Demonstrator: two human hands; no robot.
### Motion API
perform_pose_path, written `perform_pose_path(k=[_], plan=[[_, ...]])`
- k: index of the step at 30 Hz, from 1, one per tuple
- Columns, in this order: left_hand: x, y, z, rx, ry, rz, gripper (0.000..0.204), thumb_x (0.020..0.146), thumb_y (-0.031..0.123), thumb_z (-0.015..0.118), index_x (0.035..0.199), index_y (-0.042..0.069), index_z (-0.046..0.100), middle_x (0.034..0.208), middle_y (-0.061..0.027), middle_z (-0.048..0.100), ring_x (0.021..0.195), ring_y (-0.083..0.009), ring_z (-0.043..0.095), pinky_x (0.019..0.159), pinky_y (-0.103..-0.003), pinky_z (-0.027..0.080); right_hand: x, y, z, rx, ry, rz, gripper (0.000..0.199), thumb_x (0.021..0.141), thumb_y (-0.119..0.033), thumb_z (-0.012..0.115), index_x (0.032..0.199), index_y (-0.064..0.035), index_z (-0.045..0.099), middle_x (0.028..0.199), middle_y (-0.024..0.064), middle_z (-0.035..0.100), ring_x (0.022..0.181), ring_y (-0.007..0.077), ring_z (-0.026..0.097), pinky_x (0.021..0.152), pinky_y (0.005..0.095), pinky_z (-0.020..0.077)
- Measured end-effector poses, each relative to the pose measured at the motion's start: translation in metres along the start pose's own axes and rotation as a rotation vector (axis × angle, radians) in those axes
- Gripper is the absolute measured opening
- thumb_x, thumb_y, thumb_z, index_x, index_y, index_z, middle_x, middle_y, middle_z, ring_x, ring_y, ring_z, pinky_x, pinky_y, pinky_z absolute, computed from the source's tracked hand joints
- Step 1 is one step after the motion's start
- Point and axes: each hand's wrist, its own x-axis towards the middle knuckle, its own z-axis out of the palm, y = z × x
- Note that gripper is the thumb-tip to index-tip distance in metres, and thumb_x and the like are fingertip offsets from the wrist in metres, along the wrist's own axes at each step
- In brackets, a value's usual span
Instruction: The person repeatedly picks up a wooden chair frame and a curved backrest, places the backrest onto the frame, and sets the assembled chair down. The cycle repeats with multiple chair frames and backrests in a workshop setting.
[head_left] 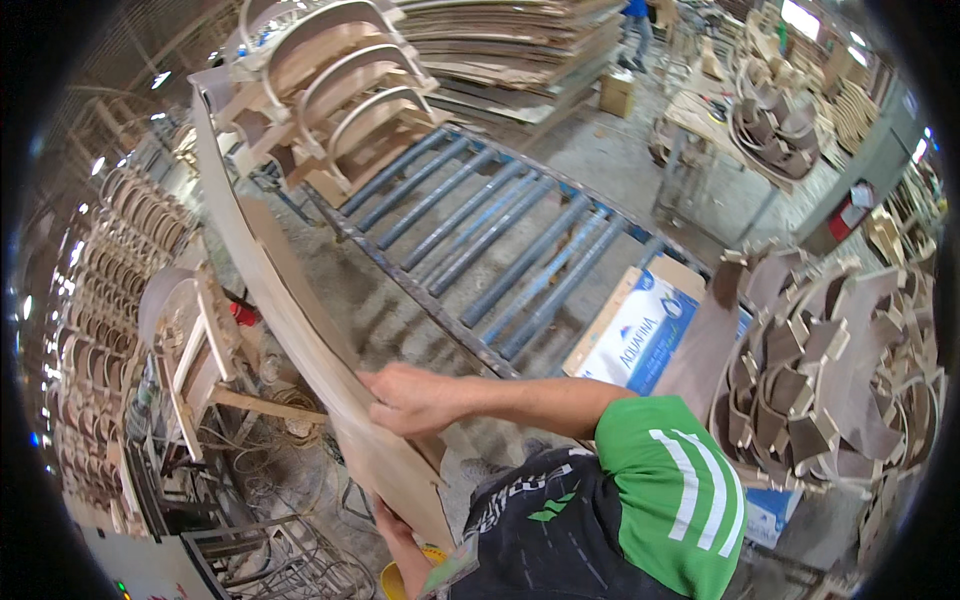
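Note:
A long, thin, pale wooden sheet stretches from the upper left down to my waist, bending in the fisheye view. My right hand is closed at its edge, around the lower middle, fingers curled in. Lower down, close to my body, my left hand grips the sheet's near end; its fingers are partly hidden behind the wood. Shorter, thinner pieces of wood lie along the sheet's right side.
A blue metal roller conveyor runs beside me, with curved wooden chair frames at its far end. A carton and a heap of curved wooden parts stand right. Left are a wooden chair frame and tangled cables.

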Motion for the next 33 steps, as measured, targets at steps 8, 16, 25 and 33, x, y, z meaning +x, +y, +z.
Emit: perform_pose_path(k=[8,16,25,33], plan=[[0.034,0.017,0.152,0.057,-0.213,0.198,0.053,0.103,0.041,0.059,0.140,0.004,0.052,0.137,-0.0130,0.061,0.120,-0.0306,0.062,0.097,-0.048,0.055,-0.154,0.047,-0.104,0.121,0.457,0.192,0.040,0.096,-0.015,0.057,0.131,0.0052,0.059,0.111,0.0128,0.074,0.102,0.0198,0.066,0.090,0.0373,0.0534],[0.044,-0.042,0.235,0.425,-0.077,0.559,0.033,0.102,0.026,0.062,0.116,-0.004,0.059,0.109,-0.0131,0.069,0.093,-0.0248,0.068,0.081,-0.041,0.055,-0.351,0.166,-0.079,0.466,1.193,0.843,0.035,0.092,-0.008,0.059,0.126,0.0012,0.063,0.111,0.0101,0.070,0.097,0.0236,0.067,0.081,0.0407,0.0556],[0.058,-0.065,0.297,0.840,-0.051,0.517,0.034,0.099,0.025,0.060,0.108,-0.008,0.063,0.104,-0.0206,0.072,0.090,-0.0297,0.071,0.080,-0.041,0.054,-0.382,0.237,-0.076,0.445,1.564,1.049,0.034,0.086,0.008,0.051,0.117,0.0026,0.065,0.102,0.0169,0.069,0.086,0.0326,0.068,0.070,0.0479,0.0549],[0.042,-0.059,0.315,0.850,0.001,0.430,0.036,0.098,0.026,0.061,0.113,-0.007,0.063,0.110,-0.0228,0.072,0.099,-0.0320,0.072,0.084,-0.044,0.055,-0.358,0.245,-0.131,0.339,1.396,1.126,0.037,0.090,0.001,0.058,0.127,0.0043,0.062,0.112,0.0206,0.070,0.097,0.0395,0.070,0.078,0.0542,0.0580]])
